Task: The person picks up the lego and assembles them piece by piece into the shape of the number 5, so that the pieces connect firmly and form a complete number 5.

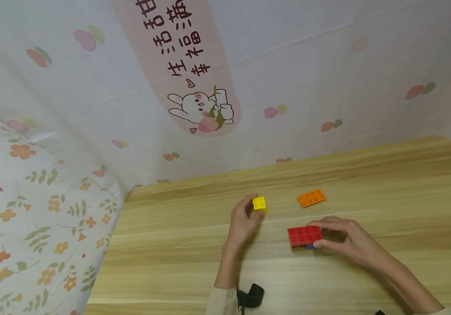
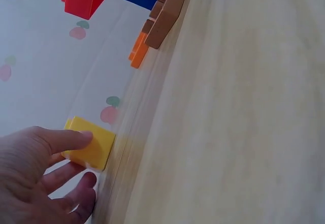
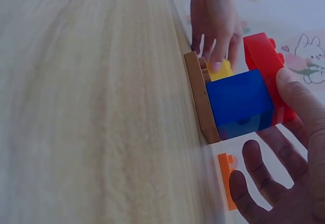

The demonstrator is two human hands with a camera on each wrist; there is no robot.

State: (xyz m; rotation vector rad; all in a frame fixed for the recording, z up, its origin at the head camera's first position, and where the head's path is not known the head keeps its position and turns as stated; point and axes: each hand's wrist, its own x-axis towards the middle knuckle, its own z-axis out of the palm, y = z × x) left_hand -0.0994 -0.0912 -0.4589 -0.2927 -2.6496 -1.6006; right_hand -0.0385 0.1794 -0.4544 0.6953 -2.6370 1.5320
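My left hand [image 1: 243, 220] pinches a small yellow toy brick [image 1: 259, 204] between thumb and fingers; the brick stands on the wooden table. In the left wrist view the thumb lies across the face of the yellow brick [image 2: 96, 148]. My right hand [image 1: 349, 239] holds a stack by its top red brick [image 1: 304, 235], thumb on the near side and fingers on the far side. Under the red brick sits a blue brick [image 3: 238, 99], set on a flat brown plate [image 3: 199, 97]. The brown plate's studs show beside the blue brick, on the side toward my left hand.
A flat orange plate brick [image 1: 311, 198] lies on the wooden table [image 1: 162, 258], behind the stack. A white printed cloth [image 1: 304, 65] hangs along the table's back edge, and a flowered cloth [image 1: 44, 210] hangs at the left. A black strap piece [image 1: 252, 296] is at my left wrist.
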